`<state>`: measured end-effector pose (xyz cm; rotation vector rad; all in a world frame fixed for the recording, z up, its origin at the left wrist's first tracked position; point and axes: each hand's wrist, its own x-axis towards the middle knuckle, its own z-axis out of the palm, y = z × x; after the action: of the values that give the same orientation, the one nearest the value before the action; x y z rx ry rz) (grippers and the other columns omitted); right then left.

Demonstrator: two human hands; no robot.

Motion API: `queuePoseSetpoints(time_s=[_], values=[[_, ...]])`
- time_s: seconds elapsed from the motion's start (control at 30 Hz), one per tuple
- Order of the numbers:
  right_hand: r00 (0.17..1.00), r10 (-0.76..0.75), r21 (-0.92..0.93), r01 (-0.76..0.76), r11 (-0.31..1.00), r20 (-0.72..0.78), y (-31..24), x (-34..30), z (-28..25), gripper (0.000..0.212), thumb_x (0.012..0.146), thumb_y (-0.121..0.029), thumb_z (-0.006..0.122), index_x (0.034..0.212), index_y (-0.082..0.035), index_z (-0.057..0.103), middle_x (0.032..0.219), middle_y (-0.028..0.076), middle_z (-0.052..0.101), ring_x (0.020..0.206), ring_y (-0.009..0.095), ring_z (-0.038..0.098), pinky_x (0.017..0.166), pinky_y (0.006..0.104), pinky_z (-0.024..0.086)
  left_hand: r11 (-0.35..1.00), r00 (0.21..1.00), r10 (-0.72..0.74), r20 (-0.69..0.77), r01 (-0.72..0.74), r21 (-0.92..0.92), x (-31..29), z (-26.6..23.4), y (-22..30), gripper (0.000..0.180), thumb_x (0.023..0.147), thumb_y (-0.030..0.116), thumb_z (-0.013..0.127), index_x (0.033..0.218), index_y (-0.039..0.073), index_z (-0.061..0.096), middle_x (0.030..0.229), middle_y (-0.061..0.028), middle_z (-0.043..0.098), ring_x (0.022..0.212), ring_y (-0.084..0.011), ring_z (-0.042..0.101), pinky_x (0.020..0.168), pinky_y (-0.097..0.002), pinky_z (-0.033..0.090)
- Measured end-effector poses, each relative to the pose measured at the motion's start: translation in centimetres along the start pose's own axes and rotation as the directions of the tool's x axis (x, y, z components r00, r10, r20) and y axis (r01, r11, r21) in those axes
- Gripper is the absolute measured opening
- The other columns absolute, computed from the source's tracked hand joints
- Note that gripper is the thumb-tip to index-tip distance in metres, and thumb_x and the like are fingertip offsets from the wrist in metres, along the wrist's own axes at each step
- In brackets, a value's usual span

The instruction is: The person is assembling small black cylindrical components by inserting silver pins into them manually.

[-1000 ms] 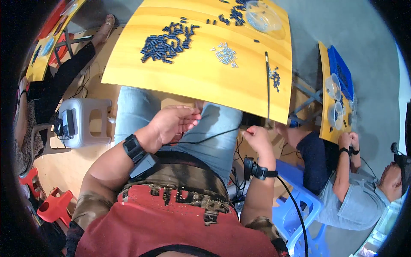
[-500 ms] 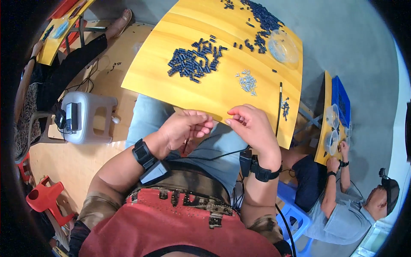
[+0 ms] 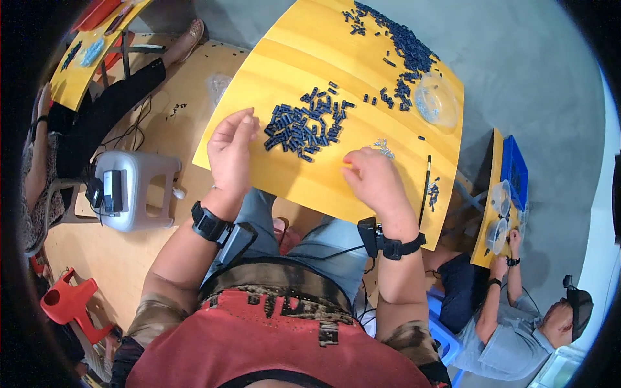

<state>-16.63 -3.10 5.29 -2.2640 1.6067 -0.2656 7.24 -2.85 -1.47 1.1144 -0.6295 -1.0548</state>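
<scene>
My left hand (image 3: pixel 231 152) hovers over the left front edge of the yellow table, thumb and fingers pressed together. Whatever may sit in that pinch cannot be made out. Beside its fingertips lies a pile of small black plastic pieces (image 3: pixel 301 129). Farther right, my right hand (image 3: pixel 378 181) is over the table with thumb and forefinger closed; what they hold, if anything, is too small to see. Just beyond it a little heap of small silver pins (image 3: pixel 384 149) shows, partly hidden by the hand.
A larger heap of black pieces (image 3: pixel 407 45) spreads at the table's far end, near a clear round tub (image 3: pixel 435 102). A thin black rod (image 3: pixel 427 178) lies at right by some dark bits (image 3: pixel 433 194). A co-worker (image 3: pixel 511 330) sits at right; a grey stool (image 3: pixel 136 191) stands left.
My hands, close together at the table's front edge before, have parted. The left moved up and left toward the black pile, the right forward onto the silver pins. The view has shifted slightly.
</scene>
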Motion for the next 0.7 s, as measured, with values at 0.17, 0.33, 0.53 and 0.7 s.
queuePoseSetpoints(time_s=[0.17,0.33,0.53,0.7], values=[[0.998,-0.003,0.069,0.008,0.998,-0.064,0.5,0.7,-0.4,0.013,0.078,-0.008,0.059,0.087,-0.001,0.063,0.085,0.017,0.061,0.085,0.035,0.058,0.075,0.0427,0.048,0.977,0.99,0.142,0.026,-0.144,0.155,1.5,1.4,0.0,0.022,0.092,0.015,0.055,0.106,-0.001,0.061,0.105,-0.0075,0.063,0.1,-0.014,0.056,0.091,-0.0282,0.041],[0.977,-0.119,0.074,0.134,0.988,-0.177,1.3,3.1,-0.4,0.012,0.079,-0.006,0.056,0.088,-0.002,0.062,0.086,0.016,0.061,0.088,0.034,0.058,0.074,0.0422,0.048,0.99,0.991,0.118,0.055,-0.122,0.067,0.9,2.3,-1.0,0.021,0.093,0.014,0.053,0.106,-0.001,0.06,0.107,-0.008,0.063,0.103,-0.0149,0.056,0.093,-0.0285,0.041],[0.987,-0.13,0.112,0.119,0.987,0.091,-1.4,3.6,0.7,0.011,0.079,-0.009,0.059,0.087,-0.003,0.062,0.088,0.015,0.06,0.089,0.033,0.057,0.076,0.0416,0.048,0.996,0.994,0.089,0.056,-0.09,0.015,1.0,1.7,-1.8,0.021,0.095,0.015,0.051,0.107,0.0,0.06,0.107,-0.0109,0.063,0.101,-0.0171,0.058,0.091,-0.0292,0.044],[0.985,-0.161,0.154,0.149,0.977,0.063,-1.8,2.1,2.5,0.018,0.077,-0.008,0.062,0.093,-0.001,0.062,0.082,0.015,0.059,0.08,0.032,0.057,0.069,0.0385,0.047,0.988,0.989,0.141,0.051,-0.144,0.058,1.2,2.1,-2.1,0.025,0.096,0.016,0.046,0.114,-0.001,0.054,0.114,-0.0122,0.058,0.109,-0.0191,0.054,0.096,-0.0313,0.042]])
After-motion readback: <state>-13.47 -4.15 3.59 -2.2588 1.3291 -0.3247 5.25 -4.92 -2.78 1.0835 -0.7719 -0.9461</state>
